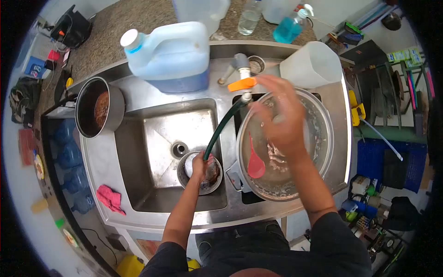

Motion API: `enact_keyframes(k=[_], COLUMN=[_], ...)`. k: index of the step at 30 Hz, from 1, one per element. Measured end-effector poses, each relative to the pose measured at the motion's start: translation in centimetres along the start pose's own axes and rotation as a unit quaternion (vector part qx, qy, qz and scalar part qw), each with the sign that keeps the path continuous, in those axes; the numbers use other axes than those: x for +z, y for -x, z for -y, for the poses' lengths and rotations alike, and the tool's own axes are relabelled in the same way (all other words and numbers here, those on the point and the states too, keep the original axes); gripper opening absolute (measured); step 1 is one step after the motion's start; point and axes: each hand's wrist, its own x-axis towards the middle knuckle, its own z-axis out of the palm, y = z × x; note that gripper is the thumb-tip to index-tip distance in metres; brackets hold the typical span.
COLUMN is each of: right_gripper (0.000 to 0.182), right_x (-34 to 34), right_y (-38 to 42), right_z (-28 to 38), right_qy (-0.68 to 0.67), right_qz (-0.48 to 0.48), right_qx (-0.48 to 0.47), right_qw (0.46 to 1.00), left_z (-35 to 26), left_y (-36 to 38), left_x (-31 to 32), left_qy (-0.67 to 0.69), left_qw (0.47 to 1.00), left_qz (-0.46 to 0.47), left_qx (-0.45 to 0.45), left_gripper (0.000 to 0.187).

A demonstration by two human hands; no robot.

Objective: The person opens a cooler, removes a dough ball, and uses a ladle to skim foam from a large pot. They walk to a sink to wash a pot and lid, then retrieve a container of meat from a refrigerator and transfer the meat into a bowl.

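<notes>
My left hand (199,165) is wrapped round the lower end of a dark green hose (221,128), over a small metal bowl (212,189) in the left sink basin (159,124). The bowl holds something whitish and brown that I cannot make out. The hose runs up to a tap with an orange lever (242,84). My right hand (282,115) is raised beside the lever, fingers apart and slightly blurred, above a large round metal basin (326,138). Cloudy water and a pink spoon (256,165) are in that basin.
Behind the sink stand a jug of blue liquid (177,57), a clear bottle (249,18) and a blue soap bottle (288,30). A white pitcher (310,65) is at the back right. A metal pot (115,108) and pink cloth (110,199) lie left.
</notes>
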Motion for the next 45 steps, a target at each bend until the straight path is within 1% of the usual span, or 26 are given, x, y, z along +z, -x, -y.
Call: enact_keyframes(k=[2, 4, 7, 10, 14, 17, 19, 21, 24, 27, 28, 29, 30, 32, 33, 34, 35, 36, 37, 38, 39, 40, 41, 43, 44, 45], right_gripper=[0.033, 0.026, 0.028, 0.038, 0.037, 0.043, 0.049, 0.055, 0.062, 0.061, 0.057, 0.055, 0.055, 0.055, 0.054, 0.052, 0.052, 0.044, 0.039, 0.035, 0.036, 0.035, 0.032, 0.030, 0.032, 0.035], right_x=[3.9, 7.8, 9.5, 9.0, 7.7, 7.6, 8.2, 8.0, 7.6, 8.0, 7.1, 6.2, 6.2, 6.2, 6.0, 6.3, 6.5, 7.3, 8.8, 10.4, 13.0, 17.3, 21.9, 30.7, 32.7, 34.3], right_y=[-0.8, -1.4, -0.6, -0.8, -1.9, -2.2, -2.3, -1.8, -2.1, -2.6, -2.7, -2.8, -2.5, -1.6, -0.3, 2.2, 4.8, 8.2, 10.6, 13.0, 15.8, 19.1, 23.2, 34.3, 34.8, 35.1], right_z=[2.1, 1.3, -2.1, -3.3, -5.1, -5.9, -6.6, -6.9, -7.5, -6.7, -7.0, -7.4, -6.1, -3.0, -1.2, 0.6, 2.3, 4.1, 6.3, 8.5, 8.4, 9.2, 8.0, 2.4, 1.0, -0.5], right_qy=[0.131, 0.191, 0.187, 0.101, -0.089, -0.138, -0.217, -0.185, -0.201, -0.156, -0.132, -0.107, -0.077, -0.004, 0.036, -0.008, -0.057, -0.172, -0.282, -0.369, -0.357, -0.423, -0.441, -0.325, -0.288, -0.250], right_qz=[-0.005, -0.016, -0.093, -0.090, -0.049, -0.058, -0.040, -0.013, 0.022, -0.002, 0.046, 0.093, 0.096, 0.065, 0.031, 0.008, -0.018, -0.009, 0.089, 0.160, 0.259, 0.294, 0.337, 0.442, 0.436, 0.432], right_qx=[-0.094, -0.107, -0.172, -0.227, -0.255, -0.278, -0.299, -0.277, -0.296, -0.334, -0.339, -0.344, -0.335, -0.305, -0.284, -0.226, -0.170, -0.109, -0.001, 0.126, 0.201, 0.377, 0.461, 0.457, 0.455, 0.453], right_qw=[0.987, 0.976, 0.963, 0.964, 0.962, 0.949, 0.928, 0.943, 0.934, 0.929, 0.930, 0.928, 0.934, 0.950, 0.958, 0.974, 0.984, 0.979, 0.955, 0.907, 0.875, 0.770, 0.693, 0.700, 0.721, 0.738], left_z=[0.2, -0.2, -1.7, -1.9, -2.2, -3.2, -3.5, -3.5, -3.5, -3.0, -1.0, 0.9, 3.9, 3.6, 1.1, -0.4, -0.4, -0.6, -0.7, 0.0, 1.5, 2.4, 1.5, -1.7, 0.1, -0.2], left_y=[-0.6, -0.6, 0.6, 0.8, 1.4, 1.2, 0.9, 0.7, 0.1, -0.5, -1.7, -2.9, -4.0, -3.4, -1.2, 0.5, 1.2, 1.9, 2.7, 3.2, 3.2, 3.5, 4.5, 6.4, 4.2, 3.2], left_x=[-0.6, -0.8, -0.3, -0.6, 0.5, 0.1, -0.2, -1.8, -3.8, -7.2, -8.9, -10.6, -13.0, -13.1, -11.6, -10.8, -11.0, -11.7, -12.5, -14.1, -16.0, -17.3, -17.2, -15.6, -16.9, -17.1], left_qy=[0.000, 0.002, -0.005, -0.003, 0.040, 0.041, 0.041, 0.025, 0.010, -0.056, -0.243, -0.428, -0.585, -0.746, -0.779, -0.805, -0.828, -0.850, -0.870, -0.871, -0.870, -0.868, -0.854, -0.823, -0.823, -0.842], left_qw=[1.000, 0.998, 0.998, 0.993, 0.989, 0.977, 0.970, 0.960, 0.927, 0.915, 0.902, 0.847, 0.754, 0.604, 0.585, 0.562, 0.521, 0.477, 0.432, 0.413, 0.394, 0.375, 0.398, 0.439, 0.420, 0.387], left_qz=[0.022, 0.049, 0.049, 0.090, 0.111, 0.138, 0.147, 0.159, 0.217, 0.312, 0.326, 0.310, 0.282, 0.225, 0.208, 0.188, 0.204, 0.219, 0.234, 0.254, 0.272, 0.289, 0.308, 0.347, 0.381, 0.375], left_qx=[-0.015, -0.025, -0.048, -0.073, -0.093, -0.155, -0.187, -0.231, -0.307, -0.249, -0.146, -0.049, 0.096, 0.165, 0.090, 0.013, 0.027, 0.039, 0.051, 0.084, 0.116, 0.148, 0.132, 0.103, 0.013, 0.016], left_gripper=[0.035, 0.037, 0.038, 0.040, 0.040, 0.038, 0.037, 0.036, 0.036, 0.032, 0.035, 0.040, 0.039, 0.041, 0.043, 0.045, 0.049, 0.052, 0.055, 0.059, 0.062, 0.066, 0.067, 0.070, 0.073, 0.074])
